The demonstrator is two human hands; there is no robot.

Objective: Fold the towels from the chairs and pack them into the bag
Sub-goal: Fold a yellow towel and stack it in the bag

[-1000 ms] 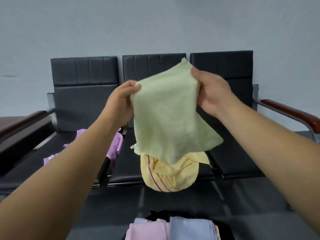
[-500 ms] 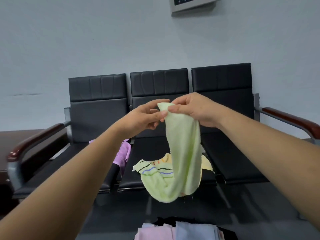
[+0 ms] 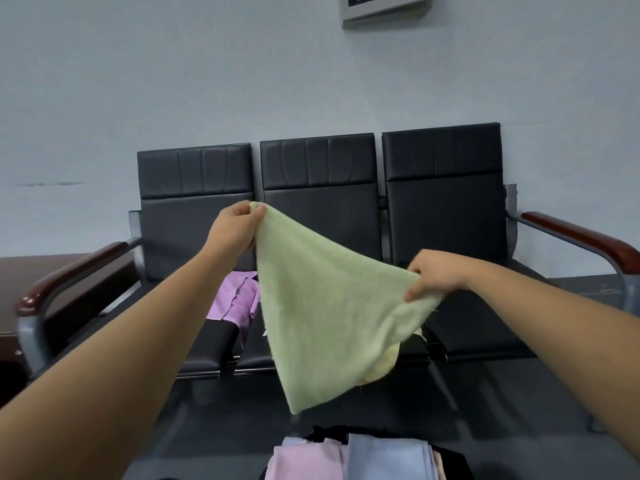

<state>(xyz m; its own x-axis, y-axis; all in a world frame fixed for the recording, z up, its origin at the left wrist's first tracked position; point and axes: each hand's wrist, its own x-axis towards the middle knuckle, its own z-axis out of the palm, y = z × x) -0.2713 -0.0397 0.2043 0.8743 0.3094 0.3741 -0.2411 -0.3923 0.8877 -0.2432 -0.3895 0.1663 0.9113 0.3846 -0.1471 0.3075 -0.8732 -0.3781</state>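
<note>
Fingers point(image 3: 242, 212) of my left hand point(image 3: 232, 235) pinched the green towel point(image 3: 329, 306) by its top corner, my right hand point(image 3: 438, 276) gripped a lower corner, holding it stretched before the chairs point(image 3: 317, 188), above the bag point(image 3: 330, 434)

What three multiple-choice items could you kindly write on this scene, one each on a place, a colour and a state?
1. Where does the purple towel lie? A) in the bag B) on the left chair C) on the right chair
2. What colour is the held towel? A) blue B) red C) pale green
3. How is the left hand? A) pinching the held towel's corner B) open, holding nothing C) resting on an armrest
Answers: B, it drapes over that seat; C, it spans pale green to the right hand; A, fingers close on its top corner.
</note>
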